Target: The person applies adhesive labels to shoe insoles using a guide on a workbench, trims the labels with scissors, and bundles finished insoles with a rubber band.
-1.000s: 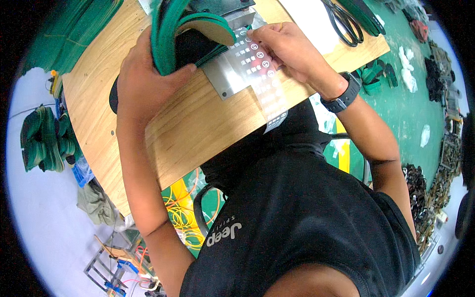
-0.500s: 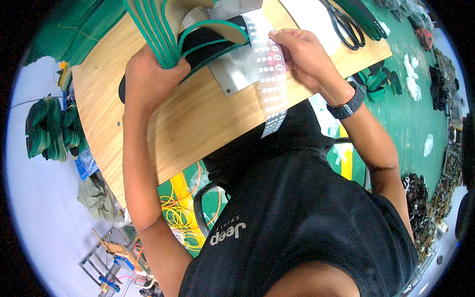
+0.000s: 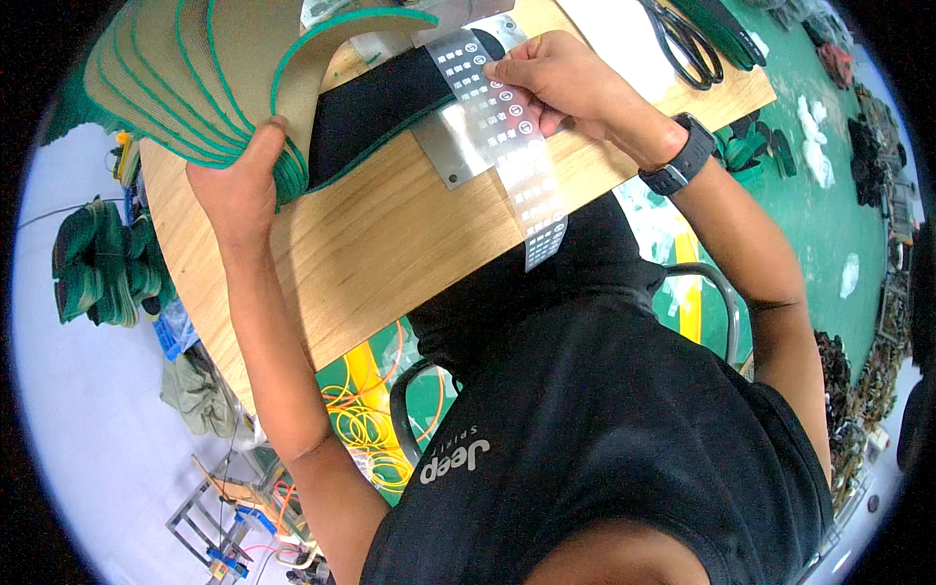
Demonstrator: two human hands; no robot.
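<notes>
My left hand is closed round the lower end of a stack of green-edged insoles, thumb on top. They are fanned apart, tan faces showing. Beside them a black-faced insole lies face up, partly over a metal plate on the table. My right hand pinches the edge of a clear strip of white printed labels between thumb and fingers. The strip's upper end lies across the tip of the black insole; its lower end hangs past the table edge.
The wooden table carries a white sheet, black-handled scissors and more green-edged insoles at the far right. Bundled insoles are at left. Coiled yellow hose lies below the table, beside a curved chair frame.
My left hand has moved left and down, and the insole stack has fanned out, uncovering more of the black insole. My right hand has shifted left and slightly up with the label strip.
</notes>
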